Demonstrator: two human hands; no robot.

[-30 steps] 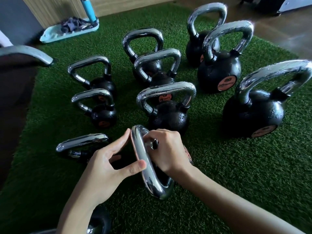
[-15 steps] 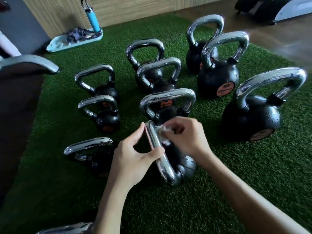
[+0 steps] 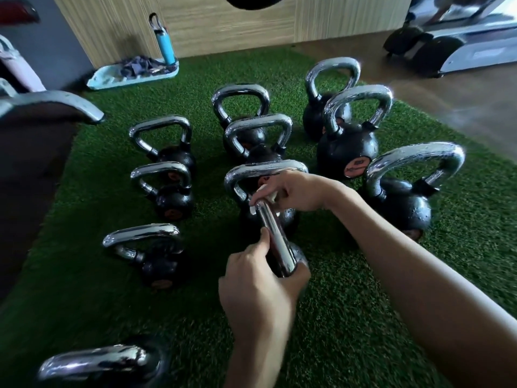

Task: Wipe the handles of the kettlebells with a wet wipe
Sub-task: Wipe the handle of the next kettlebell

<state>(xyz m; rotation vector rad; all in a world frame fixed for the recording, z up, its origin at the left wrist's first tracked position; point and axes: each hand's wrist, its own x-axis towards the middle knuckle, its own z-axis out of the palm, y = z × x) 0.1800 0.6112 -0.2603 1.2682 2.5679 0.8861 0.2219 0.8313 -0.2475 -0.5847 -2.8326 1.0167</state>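
Observation:
Several black kettlebells with chrome handles stand on green artificial turf [image 3: 349, 317]. The nearest kettlebell's handle [image 3: 275, 239] points toward me at the centre. My left hand [image 3: 260, 292] grips the near end of that handle from below. My right hand [image 3: 293, 190] pinches a small white wet wipe [image 3: 264, 191] against the far end of the same handle. Most of the wipe is hidden under the fingers. Right behind my right hand stands another kettlebell [image 3: 263, 175].
More kettlebells stand at the left [image 3: 165, 191], right [image 3: 402, 197] and back [image 3: 347, 141]; one handle [image 3: 92, 362] is at the bottom left. A blue bottle [image 3: 165, 43] and a light tray [image 3: 131, 74] sit by the wooden wall. A dark bench [image 3: 33, 135] borders the left, a treadmill [image 3: 447, 49] the far right.
My view has tilted up. My left hand slid down to the near end of the handle and closed around it. My right hand moved the wipe to the handle's far end.

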